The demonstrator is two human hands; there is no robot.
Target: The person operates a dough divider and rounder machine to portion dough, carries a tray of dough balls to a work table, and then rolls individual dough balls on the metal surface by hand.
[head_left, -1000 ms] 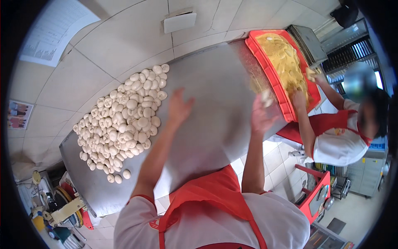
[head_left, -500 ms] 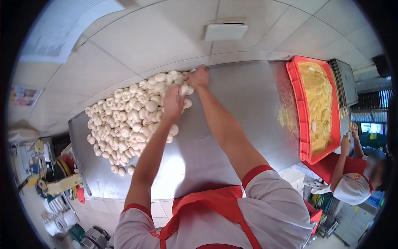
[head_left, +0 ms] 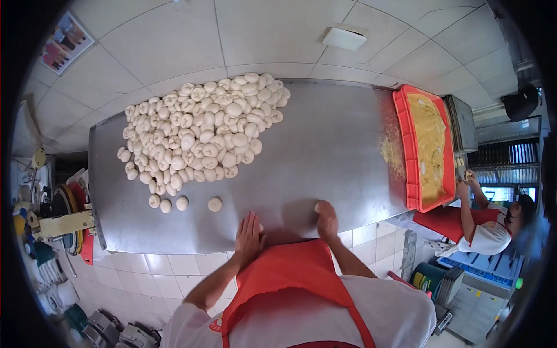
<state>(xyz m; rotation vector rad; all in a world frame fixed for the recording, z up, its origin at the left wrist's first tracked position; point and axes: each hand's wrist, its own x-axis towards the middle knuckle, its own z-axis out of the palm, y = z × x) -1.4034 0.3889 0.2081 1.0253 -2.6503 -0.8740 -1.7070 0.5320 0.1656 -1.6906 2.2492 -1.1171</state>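
A large heap of pale round dough balls (head_left: 203, 130) covers the left and far part of the metal table, several with a pinched mark on top. A single dough ball (head_left: 214, 204) sits apart, in front of the heap. By the near edge my left hand (head_left: 249, 236) lies flat with fingers stretched forward, and a bit of pale dough (head_left: 260, 228) shows beside it. To its right, my right hand (head_left: 328, 221) is curled around another dough ball, of which only a pale part shows at the fingers.
A red tray (head_left: 407, 145) of yellow crumbly filling stands at the table's right end, with crumbs (head_left: 391, 152) spilled beside it. Dark stacked trays (head_left: 461, 124) are behind it. A co-worker (head_left: 484, 223) in a red apron works at the far right. A tiled wall borders the far edge.
Both hands have left the heap's far right side and come back to the near table edge. The heap's right side now shows uncovered, and a lone dough ball lies in front of it.
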